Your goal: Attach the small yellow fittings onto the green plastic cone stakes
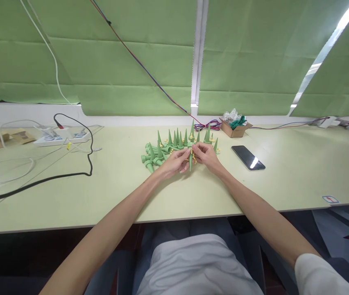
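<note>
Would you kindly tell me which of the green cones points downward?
The green cone held between the left hand and right hand; its tip points down, while the standing cones behind point up.

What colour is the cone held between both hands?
Green cone, best seen in the head view.

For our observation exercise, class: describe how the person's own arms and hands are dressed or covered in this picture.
Both hands, the left hand and the right hand, are bare: no gloves, and no rings or watch can be made out. The forearms are uncovered too. A short white sleeve shows on the right upper arm, matching the white shirt at the bottom edge. No left sleeve is in view.
</note>
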